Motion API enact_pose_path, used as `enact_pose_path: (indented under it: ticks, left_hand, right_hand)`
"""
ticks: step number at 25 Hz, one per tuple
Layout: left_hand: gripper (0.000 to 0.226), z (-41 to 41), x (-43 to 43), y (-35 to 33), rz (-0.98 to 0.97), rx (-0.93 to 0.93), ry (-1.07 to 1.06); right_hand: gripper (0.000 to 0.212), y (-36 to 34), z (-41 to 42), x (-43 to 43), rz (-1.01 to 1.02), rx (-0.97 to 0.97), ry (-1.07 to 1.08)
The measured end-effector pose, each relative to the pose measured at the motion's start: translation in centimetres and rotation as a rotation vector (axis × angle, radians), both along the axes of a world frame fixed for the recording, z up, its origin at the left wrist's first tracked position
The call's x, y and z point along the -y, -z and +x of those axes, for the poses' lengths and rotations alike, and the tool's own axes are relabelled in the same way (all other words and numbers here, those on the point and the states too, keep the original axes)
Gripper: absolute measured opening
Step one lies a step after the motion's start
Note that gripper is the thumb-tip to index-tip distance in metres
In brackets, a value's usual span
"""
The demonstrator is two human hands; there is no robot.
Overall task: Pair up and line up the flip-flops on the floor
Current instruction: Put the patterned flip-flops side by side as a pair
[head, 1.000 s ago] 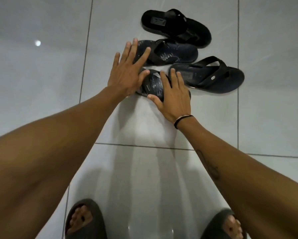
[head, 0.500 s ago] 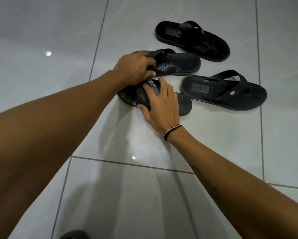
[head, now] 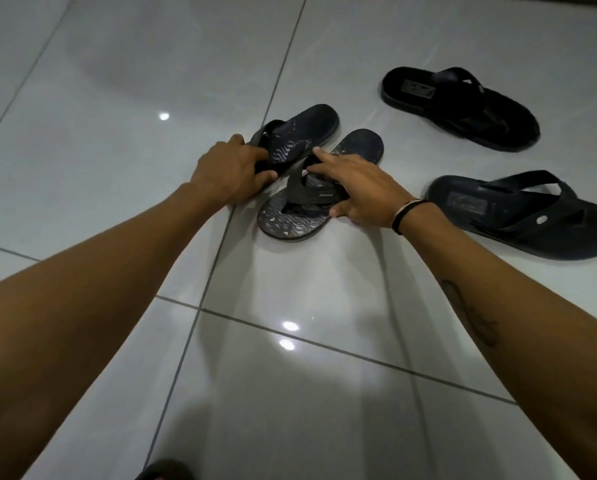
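Two dark patterned flip-flops lie side by side on the tiled floor, toes toward me. My left hand (head: 233,173) grips the strap end of the left patterned flip-flop (head: 305,133). My right hand (head: 359,188) holds the strap of the right patterned flip-flop (head: 293,223), index finger stretched out. A plain black flip-flop (head: 425,95) lies apart at the far right. A dark blue flip-flop (head: 463,206) with a small oval badge lies on the right, just beyond my right wrist.
Glossy white floor tiles (head: 290,393) with dark grout lines spread all around. The tip of a dark slipper (head: 164,471) on my foot shows at the bottom edge. A wall base runs along the top right corner.
Both patterned flip-flops have swung from lying crosswise to pointing away from me, side by side. My hands now grip their straps. The view has shifted left, so the plain pair sits further right.
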State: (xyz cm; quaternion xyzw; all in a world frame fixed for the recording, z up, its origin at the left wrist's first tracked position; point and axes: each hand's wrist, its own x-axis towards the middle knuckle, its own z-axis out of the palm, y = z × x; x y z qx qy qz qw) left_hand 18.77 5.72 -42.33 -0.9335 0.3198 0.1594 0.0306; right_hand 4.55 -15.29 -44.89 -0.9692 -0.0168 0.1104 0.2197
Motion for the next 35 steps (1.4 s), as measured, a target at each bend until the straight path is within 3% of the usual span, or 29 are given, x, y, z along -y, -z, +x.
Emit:
enact_pose_path:
  ticks: [6,10,15,23,29,32,35]
  left_hand:
    - [0.094,3.2,0.8,-0.3,-0.152,0.063,0.006]
    - [0.088,5.0,2.8,0.1,-0.236,-0.274,-0.106]
    - [0.091,5.9,5.6,-0.5,-0.139,-0.488,-0.126]
    - [0.089,4.9,3.6,-0.2,-0.2,-0.539,-0.172]
    - [0.102,4.8,3.1,-0.4,-0.189,-0.574,-0.164]
    - [0.08,5.0,3.6,-0.5,-0.143,-0.476,-0.073]
    - [0.069,3.8,6.2,-1.1,-0.359,-0.107,-0.005]
  right_hand:
    - [0.101,-0.7,0.5,0.5,0.075,0.018,0.04]
    - [0.118,0.1,-0.8,-1.5,-0.058,0.061,0.318]
    - [0.131,1.2,-0.3,0.7,-0.119,-0.07,0.199]
    - [0.141,0.7,1.7,1.5,-0.077,-0.155,0.139]
    - [0.143,-0.1,2.2,1.5,-0.092,-0.21,0.107]
    - [0.148,-1.0,1.3,2.8,0.01,-0.232,0.039]
    - [0.126,-2.3,0.7,7.3,0.153,-0.067,0.142]
